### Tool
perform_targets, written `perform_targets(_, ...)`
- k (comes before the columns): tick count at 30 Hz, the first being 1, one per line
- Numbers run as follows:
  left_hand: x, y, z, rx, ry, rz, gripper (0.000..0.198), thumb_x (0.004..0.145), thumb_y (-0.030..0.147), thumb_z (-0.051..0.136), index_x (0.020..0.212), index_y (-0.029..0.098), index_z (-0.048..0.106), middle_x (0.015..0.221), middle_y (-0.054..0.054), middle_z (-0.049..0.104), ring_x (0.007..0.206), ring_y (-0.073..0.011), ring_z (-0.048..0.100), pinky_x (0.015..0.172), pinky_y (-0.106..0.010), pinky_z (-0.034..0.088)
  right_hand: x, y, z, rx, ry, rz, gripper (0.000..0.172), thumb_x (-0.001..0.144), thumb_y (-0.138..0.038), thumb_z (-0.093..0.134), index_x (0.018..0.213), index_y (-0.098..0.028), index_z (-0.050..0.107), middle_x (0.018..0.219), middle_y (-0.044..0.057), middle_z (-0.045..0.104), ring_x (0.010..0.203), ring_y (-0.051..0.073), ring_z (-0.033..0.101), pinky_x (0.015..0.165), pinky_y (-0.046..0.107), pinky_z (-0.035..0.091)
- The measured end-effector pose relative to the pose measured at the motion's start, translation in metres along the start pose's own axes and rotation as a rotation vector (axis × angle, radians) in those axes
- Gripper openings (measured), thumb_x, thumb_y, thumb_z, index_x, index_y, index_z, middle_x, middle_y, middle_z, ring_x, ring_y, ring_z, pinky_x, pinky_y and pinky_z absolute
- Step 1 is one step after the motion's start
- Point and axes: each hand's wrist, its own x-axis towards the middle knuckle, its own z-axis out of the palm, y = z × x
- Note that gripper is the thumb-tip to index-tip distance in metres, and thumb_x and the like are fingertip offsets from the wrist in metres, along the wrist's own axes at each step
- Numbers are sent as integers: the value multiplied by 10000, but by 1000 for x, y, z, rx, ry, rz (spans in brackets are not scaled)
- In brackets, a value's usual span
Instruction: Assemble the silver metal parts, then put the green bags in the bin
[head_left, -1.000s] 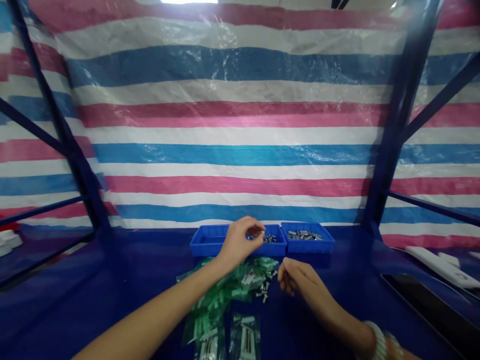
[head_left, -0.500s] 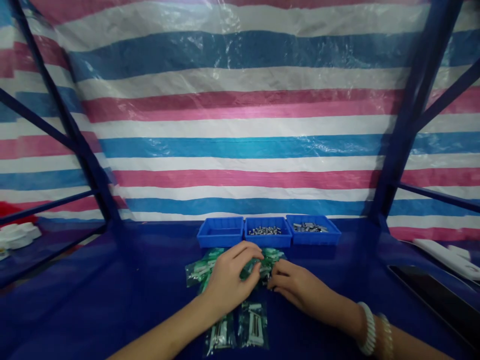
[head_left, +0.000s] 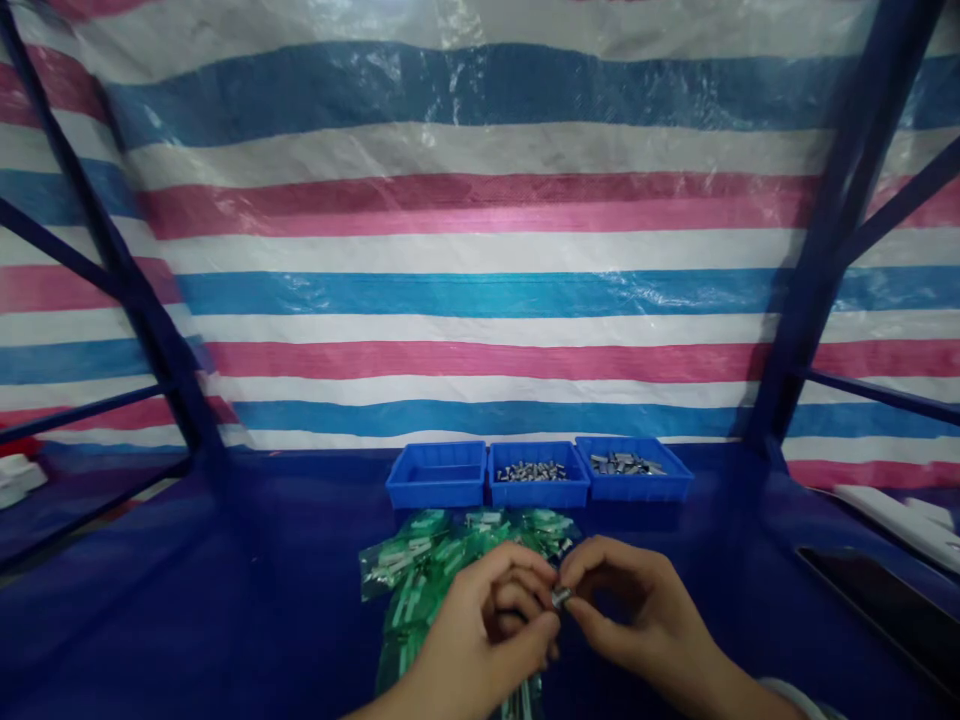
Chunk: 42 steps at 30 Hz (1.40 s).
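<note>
My left hand (head_left: 484, 625) and my right hand (head_left: 634, 610) meet low in the middle, fingers curled, pinching one small silver metal part (head_left: 559, 598) between their fingertips. Under and behind them lies a heap of green plastic bags (head_left: 435, 565) with small metal pieces inside. Three blue trays stand in a row further back: the left tray (head_left: 437, 475) looks bare inside, the middle tray (head_left: 537, 475) and the right tray (head_left: 630, 468) hold several small silver parts.
The table (head_left: 247, 600) is covered in dark blue. A striped pink, white and blue tarp (head_left: 480, 250) hangs behind it, framed by dark blue metal posts (head_left: 810, 300). A black flat object (head_left: 877, 600) and white items (head_left: 911, 510) lie at right.
My left hand came back from the middle tray to the bag heap, then both hands drew toward me and closed together on a small metal part.
</note>
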Motion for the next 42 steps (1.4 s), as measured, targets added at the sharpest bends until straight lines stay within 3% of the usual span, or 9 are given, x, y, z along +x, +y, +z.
perform_targets(7, -3, -5, -1, 38, 44, 113, 202, 753, 90, 658, 931, 175, 617, 754, 4, 638, 677, -93, 600, 604, -188, 467, -2, -10, -3, -131, 21, -90, 9, 832, -201, 642, 830, -200, 651, 753, 17, 615, 653, 135, 558, 607, 251, 450)
perform_targets(14, -2, -4, -1, 163, 98, 238, 266, 756, 49, 628, 982, 190, 625, 811, -14, 660, 694, -110, 627, 642, -220, 520, -1, -9, 1, 195, -84, 216, 372, 931, -501, 499, 758, -177, 559, 681, -11, 508, 592, 108, 456, 559, 236, 375)
perform_targets(23, -1, -4, 8, 183, 154, 343, 110, 775, 73, 628, 824, 166, 662, 785, -4, 586, 566, -103, 634, 558, -240, 535, -8, 5, 22, 329, -108, 373, 491, 866, -646, 522, 725, -177, 559, 648, -20, 519, 536, 91, 469, 526, 217, 384)
perform_targets(26, 2, -2, 8, 287, 211, 388, 115, 757, 65, 624, 785, 167, 669, 758, -10, 592, 605, -124, 628, 564, -249, 533, -7, 8, 24, 374, -143, 375, 506, 857, -671, 503, 744, -181, 563, 639, -20, 521, 510, 93, 459, 493, 218, 376)
perform_targets(31, 44, 15, -11, 563, 244, 510, 96, 778, 92, 611, 807, 168, 661, 812, -36, 646, 744, -153, 642, 688, -272, 549, 5, 9, 3, 66, -61, 197, 465, 951, -555, 424, 736, -171, 576, 671, -1, 539, 579, 116, 463, 548, 239, 376)
perform_targets(35, 103, 20, -37, 704, 217, 485, 134, 753, 72, 633, 841, 165, 671, 785, -26, 667, 712, -152, 647, 687, -284, 558, 14, 15, -17, -130, 16, 116, 382, 987, -443, 402, 768, -179, 570, 701, 1, 551, 629, 133, 475, 578, 248, 366)
perform_targets(37, 119, 16, -46, 755, 196, 463, 198, 692, 48, 674, 857, 158, 679, 765, -28, 687, 698, -172, 652, 650, -293, 551, 16, 19, -22, -194, 31, 89, 350, 989, -396, 401, 765, -180, 561, 699, -2, 548, 631, 136, 478, 579, 249, 365)
perform_targets(39, 119, 12, -51, 806, 199, 461, 196, 683, 46, 671, 845, 156, 687, 791, -45, 700, 739, -197, 650, 673, -323, 539, 18, 21, -23, -288, 20, 53, 290, 976, -338, 430, 770, -181, 562, 688, -9, 535, 612, 134, 467, 566, 249, 358)
perform_targets(42, 92, 9, -48, 858, 199, 477, 166, 732, 73, 622, 850, 170, 689, 824, -47, 700, 765, -198, 635, 710, -338, 516, 18, 23, -21, -462, -81, -60, 132, 918, -196, 499, 842, -184, 607, 744, 5, 569, 668, 150, 510, 618, 260, 405)
